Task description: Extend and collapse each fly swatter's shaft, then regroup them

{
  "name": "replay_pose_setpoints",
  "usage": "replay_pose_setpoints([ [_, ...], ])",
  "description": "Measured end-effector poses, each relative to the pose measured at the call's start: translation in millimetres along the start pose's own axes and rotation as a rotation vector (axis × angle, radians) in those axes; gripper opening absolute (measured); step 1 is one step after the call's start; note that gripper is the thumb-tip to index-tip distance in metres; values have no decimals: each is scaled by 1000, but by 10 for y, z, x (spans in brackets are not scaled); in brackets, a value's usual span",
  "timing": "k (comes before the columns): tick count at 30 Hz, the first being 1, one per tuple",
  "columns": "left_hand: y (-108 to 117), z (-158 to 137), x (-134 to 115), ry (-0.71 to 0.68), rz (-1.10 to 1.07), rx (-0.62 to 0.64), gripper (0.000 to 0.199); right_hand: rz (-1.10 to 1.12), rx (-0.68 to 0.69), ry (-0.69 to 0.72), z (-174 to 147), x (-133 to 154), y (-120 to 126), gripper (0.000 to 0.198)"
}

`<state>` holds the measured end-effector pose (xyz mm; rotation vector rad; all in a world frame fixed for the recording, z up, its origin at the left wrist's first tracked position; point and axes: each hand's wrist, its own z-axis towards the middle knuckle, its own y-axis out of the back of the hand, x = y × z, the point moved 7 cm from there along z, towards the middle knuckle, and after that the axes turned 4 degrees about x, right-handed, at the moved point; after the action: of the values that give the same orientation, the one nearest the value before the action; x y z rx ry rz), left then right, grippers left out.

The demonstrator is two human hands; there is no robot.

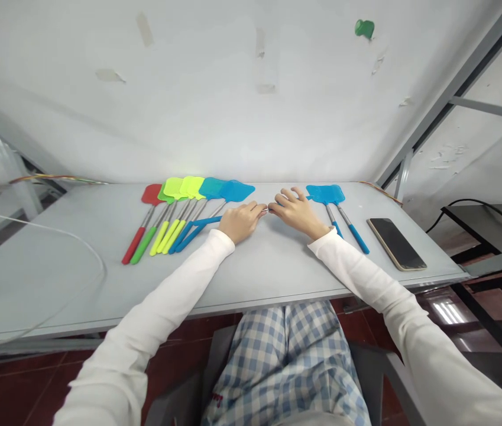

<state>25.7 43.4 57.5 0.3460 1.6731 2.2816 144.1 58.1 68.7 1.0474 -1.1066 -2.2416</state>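
Both my hands meet over the middle of the table on a blue-handled fly swatter (210, 220) held sideways. My left hand (240, 222) is closed round it, with the blue handle sticking out to the left. My right hand (294, 212) pinches the thin metal rod between thumb and fingertips, its other fingers raised. A short bit of rod shows between the hands. The held swatter's head is hard to tell from the blue swatter heads (327, 193) lying just beyond my right hand.
Left of my hands lies a fanned row of swatters: a red one (134, 244), a green one (143, 244), several yellow ones (173, 235) and blue ones (236, 190). A phone (396, 242) lies on the right. A white cable (73, 235) crosses the table's left side. The wall (215, 118) rises behind.
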Motion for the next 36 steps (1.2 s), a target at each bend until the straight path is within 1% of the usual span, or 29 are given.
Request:
replay_pose_setpoints([
  [3, -2, 7, 5, 11, -8, -3, 46, 5, -36, -4, 28, 22, -28, 28],
  [7, 5, 23, 81, 23, -32, -33, 44, 18, -32, -31, 48, -26, -94, 26],
  [9, 32, 14, 196, 67, -25, -53, 42, 7, -35, -84, 8, -181, -107, 26],
  [11, 82, -3, 331, 107, -12, -79, 42, -16, -51, -199, -77, -445, -90, 27],
  [14, 153, -12, 457, 104, 2, -114, 46, -36, -70, -352, -221, -820, -38, 26],
  [16, 168, -3, 483, 96, 7, -131, 49, -46, -78, -395, -269, -922, -8, 27],
  [18, 138, 10, 473, 97, 9, -130, 49, -58, -80, -393, -259, -869, 1, 27],
  [21, 44, 25, 397, 78, 7, -108, 48, -60, -55, -305, -148, -552, -31, 29],
  [23, 2, 26, 304, 24, -5, -114, 47, -19, 10, -187, -45, -269, -82, 31],
  [24, -7, 23, 253, -11, -13, -125, 47, 12, 66, -121, -1, -136, -118, 33],
  [26, -10, 12, 172, -68, -20, -149, 46, 69, 160, -65, 44, 19, -162, 38],
  [28, -14, 6, 127, -97, -1, -151, 46, 113, 235, -72, 39, 46, -187, 42],
  [32, -45, 14, 91, -170, 91, -103, 47, 141, 378, -116, -58, -76, -247, 48],
  [34, -44, 21, 129, -191, 130, -89, 47, 123, 408, -140, -106, -180, -259, 49],
  [36, -18, 23, 239, -173, 154, -92, 47, 97, 402, -176, -154, -324, -254, 47],
])
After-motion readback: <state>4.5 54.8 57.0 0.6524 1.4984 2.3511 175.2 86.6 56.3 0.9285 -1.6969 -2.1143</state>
